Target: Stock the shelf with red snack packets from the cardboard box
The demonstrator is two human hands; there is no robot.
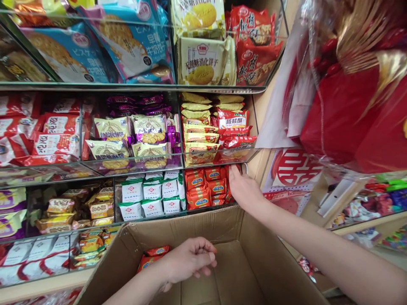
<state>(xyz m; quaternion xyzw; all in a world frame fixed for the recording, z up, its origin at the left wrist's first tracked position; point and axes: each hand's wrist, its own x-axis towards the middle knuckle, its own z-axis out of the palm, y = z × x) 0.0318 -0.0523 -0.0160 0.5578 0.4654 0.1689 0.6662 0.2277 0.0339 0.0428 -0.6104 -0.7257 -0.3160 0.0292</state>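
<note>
My right hand (245,189) reaches to the right end of a lower shelf compartment that holds small red-orange snack packets (199,198). Its fingers point up and lie nearly straight against the packets at that end; no packet shows in its grip. Below, my left hand (194,259) hangs over an open cardboard box (203,228), fingers loosely bent and somewhat apart, with nothing visible in them. Inside the box, at its left side, lie a few red-orange packets (149,259), partly hidden behind my left wrist.
White-and-green packets (151,189) fill the compartment left of the red-orange ones. Above are red and yellow walnut biscuit packs (233,120) behind a clear shelf lip (219,157). A plastic-wrapped red decoration (343,110) hangs at the right, near my right arm.
</note>
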